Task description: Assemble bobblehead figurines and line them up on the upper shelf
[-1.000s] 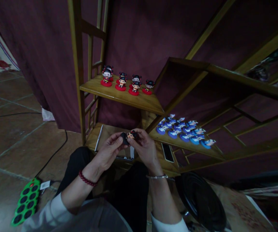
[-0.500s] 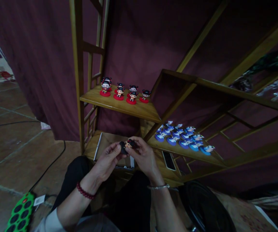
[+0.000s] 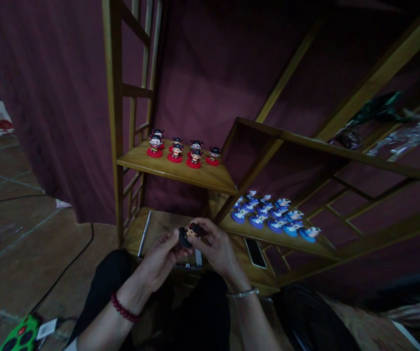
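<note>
Between my two hands is a small figurine [image 3: 191,230] with black hair and a dark round base. My left hand [image 3: 164,253] pinches it at the base, while the fingers of my right hand [image 3: 215,246] close around its head. Under my hands a shallow cardboard box [image 3: 164,222] lies on the low wooden shelf. Several similar black-haired figurines [image 3: 177,150] on red bases stand upright on the shelf [image 3: 151,165] above. Farther right, several blue-and-white figurines [image 3: 257,218] stand in rows on another shelf.
A phone [image 3: 255,252] lies on the low shelf, right of my hands. The wooden shelf post [image 3: 113,122] rises at the left beside a maroon curtain [image 3: 67,97]. On the floor are a green power strip [image 3: 22,336] and its black cable. Something round and black [image 3: 312,317] sits at the lower right.
My view has tilted up slightly, so the shelves and hands appear lower. Both hands keep their grip on the figurine, with little change in how they hold it.
</note>
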A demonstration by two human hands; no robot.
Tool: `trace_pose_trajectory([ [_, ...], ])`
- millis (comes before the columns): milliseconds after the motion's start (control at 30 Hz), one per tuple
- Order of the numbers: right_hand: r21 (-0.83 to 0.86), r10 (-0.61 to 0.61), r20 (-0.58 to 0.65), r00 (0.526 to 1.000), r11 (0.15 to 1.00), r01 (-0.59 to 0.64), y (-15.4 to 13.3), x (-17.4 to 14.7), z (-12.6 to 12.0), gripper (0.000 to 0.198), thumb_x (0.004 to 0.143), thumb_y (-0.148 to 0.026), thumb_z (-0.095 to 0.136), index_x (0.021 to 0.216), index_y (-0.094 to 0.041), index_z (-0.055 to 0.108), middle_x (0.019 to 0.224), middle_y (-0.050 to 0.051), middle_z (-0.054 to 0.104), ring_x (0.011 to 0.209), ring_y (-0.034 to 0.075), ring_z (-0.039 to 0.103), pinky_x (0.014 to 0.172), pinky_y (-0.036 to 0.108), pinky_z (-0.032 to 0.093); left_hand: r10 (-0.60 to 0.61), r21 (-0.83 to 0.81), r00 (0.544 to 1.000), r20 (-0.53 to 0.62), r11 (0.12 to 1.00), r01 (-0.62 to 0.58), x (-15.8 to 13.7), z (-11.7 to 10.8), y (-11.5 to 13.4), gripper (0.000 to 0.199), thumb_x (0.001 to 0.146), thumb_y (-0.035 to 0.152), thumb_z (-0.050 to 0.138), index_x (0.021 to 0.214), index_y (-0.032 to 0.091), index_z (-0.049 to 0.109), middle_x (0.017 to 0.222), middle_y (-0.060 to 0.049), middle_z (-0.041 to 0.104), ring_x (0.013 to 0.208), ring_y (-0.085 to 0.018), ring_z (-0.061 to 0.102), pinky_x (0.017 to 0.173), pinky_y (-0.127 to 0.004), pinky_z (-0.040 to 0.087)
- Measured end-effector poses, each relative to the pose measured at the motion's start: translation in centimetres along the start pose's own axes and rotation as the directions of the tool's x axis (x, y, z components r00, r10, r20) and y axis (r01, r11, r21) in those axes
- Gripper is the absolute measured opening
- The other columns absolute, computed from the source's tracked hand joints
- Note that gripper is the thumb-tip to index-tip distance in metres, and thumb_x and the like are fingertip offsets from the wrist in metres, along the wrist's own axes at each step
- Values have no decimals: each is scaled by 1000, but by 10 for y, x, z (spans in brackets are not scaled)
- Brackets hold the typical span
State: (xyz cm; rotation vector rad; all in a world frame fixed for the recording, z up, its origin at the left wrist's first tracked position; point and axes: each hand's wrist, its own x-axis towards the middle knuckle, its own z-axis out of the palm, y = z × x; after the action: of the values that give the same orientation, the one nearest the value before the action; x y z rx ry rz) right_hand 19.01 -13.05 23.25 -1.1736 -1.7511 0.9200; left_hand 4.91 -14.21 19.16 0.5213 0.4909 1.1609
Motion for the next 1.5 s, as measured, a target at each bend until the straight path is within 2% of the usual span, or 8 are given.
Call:
trace_pose_trajectory([
  [300,-13,28,-1,1000,1000,-28,3,1,-3,21,73,-26,61,92,-21,58,86,1,63,81,14,59,73,26,49,-63,-63,996,-55,996,59,1,3,-3,20,68,30,70,78,12,68,74,-4,68,63,-10,61,60,-19,47],
  [600,60,80,-8,997,995,-80,24,1,6,19,70,-26,63,88,-21,57,82,0,63,78,14,61,72,26,50,-70,-108,987,-143,993,55,3,-7,-14,14,64,24,73,74,15,69,80,-3,68,71,-10,61,66,-21,48],
  [767,68,93,-8,996,993,-92,32,1,9,21,70,-27,63,90,-21,58,84,0,64,78,15,62,71,27,51,-49,-83,989,-137,996,38,4,-14,-20,15,64,25,73,75,16,69,81,-2,67,75,-11,60,70,-23,48],
  [967,13,81,-25,996,997,-80,38,-1,12,17,73,-27,60,89,-21,58,81,0,64,78,15,62,70,27,51,-61,-111,978,-199,993,40,6,-16,-23,19,60,21,76,77,17,68,88,-3,66,84,-14,59,77,-27,48],
  [1267,22,106,-22,994,994,-106,42,-3,17,16,74,-26,59,89,-21,56,84,0,64,79,15,62,70,26,50,-6,-49,987,-160,999,-2,6,-22,-27,25,63,23,73,87,19,68,98,-6,64,93,-18,57,81,-30,47],
  [1500,-16,132,4,991,991,-132,40,-5,16,16,73,-26,59,88,-21,57,81,0,63,75,15,60,67,24,48,-28,-29,990,-138,999,24,5,-25,-30,24,64,27,73,85,18,69,101,-7,65,96,-20,57,82,-32,46],
])
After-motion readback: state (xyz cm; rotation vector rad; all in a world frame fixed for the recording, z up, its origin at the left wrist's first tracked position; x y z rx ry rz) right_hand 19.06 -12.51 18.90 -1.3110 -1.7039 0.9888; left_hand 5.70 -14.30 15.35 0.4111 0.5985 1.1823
